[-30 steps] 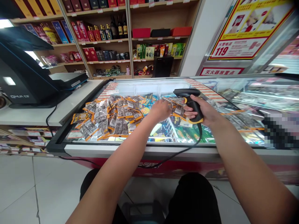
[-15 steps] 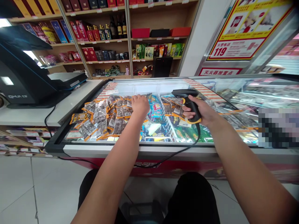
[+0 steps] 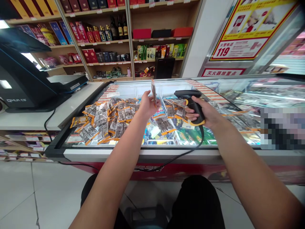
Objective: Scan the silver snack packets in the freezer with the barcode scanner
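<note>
Packet (image 3: 153, 91) upright in left hand (image 3: 152, 99), scanner (image 3: 196, 106) in right hand (image 3: 195, 112)

Head view. Left hand holds one packet near its lower end, above the freezer (image 3: 90, 153); thumb stands apart from it, and the exact finger contact is hard to make out. Packet is edge-on to the camera, so its label cannot be read. Right hand is closed around the scanner's handle, its head turned left toward the held packet. The two are near but not touching. Black cable (image 3: 203, 135) runs down from the handle over the freezer's front rim.

On the glass: large heap (image 3: 109, 119) of orange-edged packets, left of the left hand; one loose packet (image 3: 164, 125) lying flat below the held one; smaller cluster (image 3: 175, 108) just left of the scanner. More packets (image 3: 247, 122) lie beyond the right forearm.

Progress (judged): under way, unfinished. One packet is raised and seems presented to the scanner; whether it has been read cannot be told. The left heap looks like stock yet to be handled, and the packets further right may be dealt with, but nothing marks either group, so the count done and left remains open.
</note>
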